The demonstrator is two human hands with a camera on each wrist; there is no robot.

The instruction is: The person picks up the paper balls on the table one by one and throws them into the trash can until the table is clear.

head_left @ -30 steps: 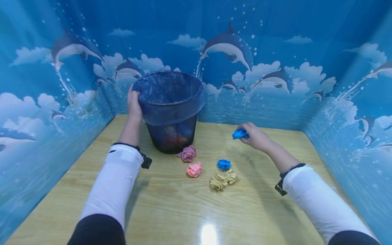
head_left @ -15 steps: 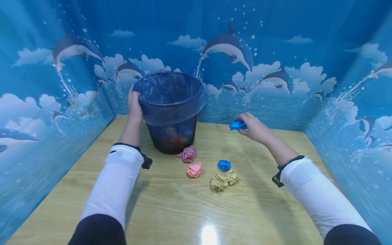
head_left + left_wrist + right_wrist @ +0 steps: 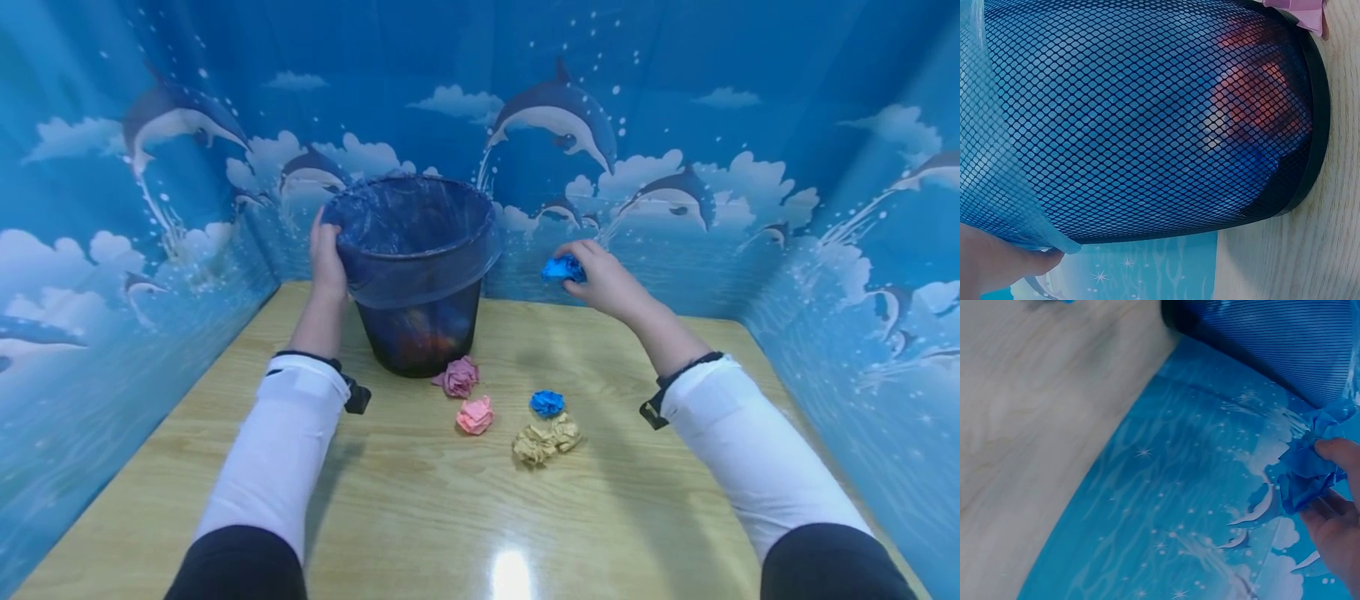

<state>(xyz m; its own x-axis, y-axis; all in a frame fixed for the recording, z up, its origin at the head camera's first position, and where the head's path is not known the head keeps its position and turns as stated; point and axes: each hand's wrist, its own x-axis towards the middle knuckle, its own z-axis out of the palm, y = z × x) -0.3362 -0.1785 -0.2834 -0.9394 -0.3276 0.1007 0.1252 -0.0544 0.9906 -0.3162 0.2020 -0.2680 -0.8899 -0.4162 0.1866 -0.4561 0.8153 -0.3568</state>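
Note:
A black mesh wastebasket (image 3: 420, 325) lined with a clear bluish bag (image 3: 416, 279) stands at the back left of the table. My left hand (image 3: 327, 254) grips its rim on the left side, over the bag's folded edge. In the left wrist view, reddish, white and blue contents (image 3: 1250, 103) show through the mesh near the bottom. Between thumb and fingers, my right hand (image 3: 603, 279) holds a crumpled blue paper ball (image 3: 1313, 465), raised above the table to the right of the basket. Other paper balls lie on the table: mauve (image 3: 459, 377), pink (image 3: 475, 415), blue (image 3: 547, 403) and tan (image 3: 534, 445).
The light wood table (image 3: 420, 517) meets dolphin-printed blue curtains (image 3: 675, 275) at the back and both sides. The mauve ball lies right at the basket's foot. A bright light reflection shows near the table's front.
My right hand has risen and moved left toward the basket with the blue paper ball. The left hand keeps its grip on the rim, and the balls on the table have stayed put.

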